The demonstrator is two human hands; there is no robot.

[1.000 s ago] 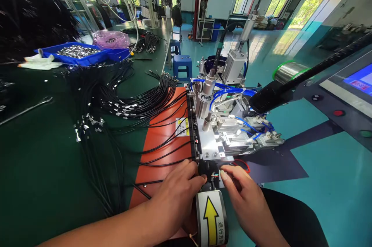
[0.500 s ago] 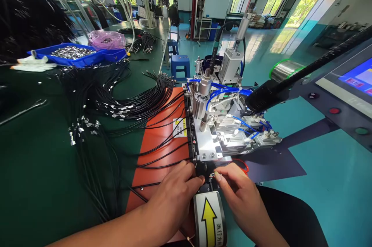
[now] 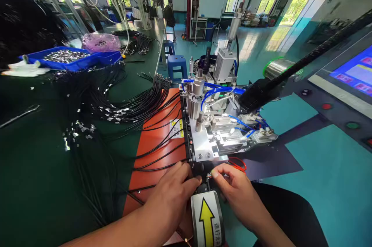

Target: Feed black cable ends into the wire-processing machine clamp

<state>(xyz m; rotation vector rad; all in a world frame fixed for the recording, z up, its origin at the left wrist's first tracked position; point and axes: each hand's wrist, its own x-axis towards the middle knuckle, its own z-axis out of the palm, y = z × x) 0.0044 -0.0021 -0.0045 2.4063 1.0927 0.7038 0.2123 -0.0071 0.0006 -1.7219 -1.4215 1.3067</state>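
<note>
My right hand point(image 3: 236, 192) pinches a small shiny metal connector point(image 3: 209, 176) between thumb and forefinger, at the near end of the machine's black track point(image 3: 188, 138). Just left of it, my left hand point(image 3: 174, 190) is closed, its thumb reaching toward the connector. What its fingertips grip is hidden. A black cable point(image 3: 142, 189) runs beneath that hand across the orange plate point(image 3: 162, 142). Several more black cables point(image 3: 162, 163) lie over this plate with their ends at the track. Below both hands is a white cover with a yellow arrow point(image 3: 207, 220).
Beyond my hands stands the metal machine point(image 3: 229, 134) with blue air tubes. Black cable bundles point(image 3: 139, 103) and a blue tray point(image 3: 99, 59) of metal parts lie on the green table point(image 3: 35, 177). A control panel point(image 3: 325, 92) and solder spool point(image 3: 279, 69) are on the right.
The view has turned slightly, so the surroundings sit a little further left. Both hands stay at the track's near end, with the right fingers still at the connector.
</note>
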